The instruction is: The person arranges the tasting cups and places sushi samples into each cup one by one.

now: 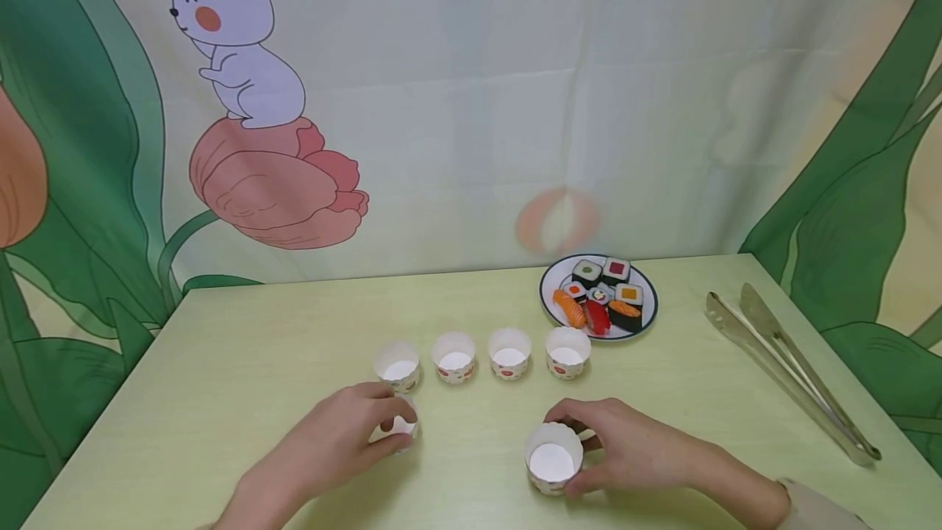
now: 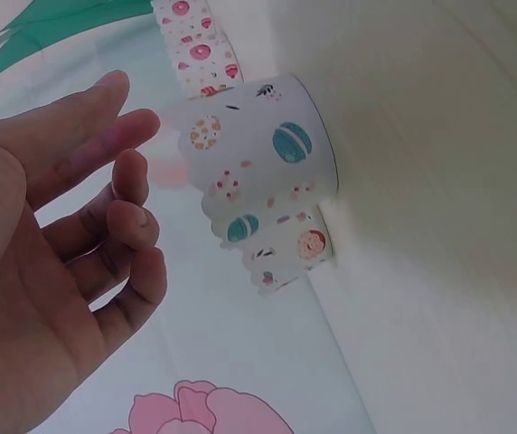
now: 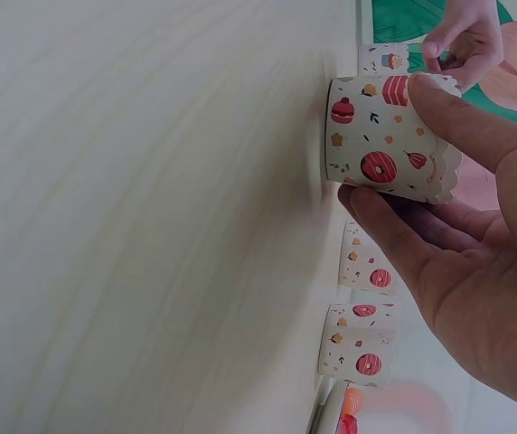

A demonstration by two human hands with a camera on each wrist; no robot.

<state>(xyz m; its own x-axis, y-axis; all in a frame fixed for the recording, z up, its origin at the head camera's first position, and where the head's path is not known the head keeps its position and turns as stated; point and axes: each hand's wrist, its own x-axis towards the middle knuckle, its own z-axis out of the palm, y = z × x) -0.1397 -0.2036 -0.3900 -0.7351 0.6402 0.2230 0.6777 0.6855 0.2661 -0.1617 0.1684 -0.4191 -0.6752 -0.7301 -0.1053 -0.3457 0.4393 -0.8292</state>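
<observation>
My right hand (image 1: 625, 444) holds a white paper baking cup (image 1: 553, 458) printed with red sweets, thumb on one side and fingers on the other. In the right wrist view this cup (image 3: 390, 136) stands upright, its base at or just above the table. My left hand (image 1: 353, 432) is at another paper cup (image 1: 403, 425), printed with teal macarons. In the left wrist view its loosely bent fingers (image 2: 132, 226) appear just off that cup's scalloped rim (image 2: 249, 154). Behind are more cups in a row: far left (image 1: 397, 366), two middle ones (image 1: 454, 358) (image 1: 509, 354), and far right (image 1: 567, 352).
A plate (image 1: 545, 301) of several sushi pieces (image 1: 599, 294) sits at the back, right of centre. Metal tongs (image 1: 798, 383) lie on the right side of the pale table (image 1: 257, 350). A printed curtain (image 1: 441, 105) hangs behind the table's far edge.
</observation>
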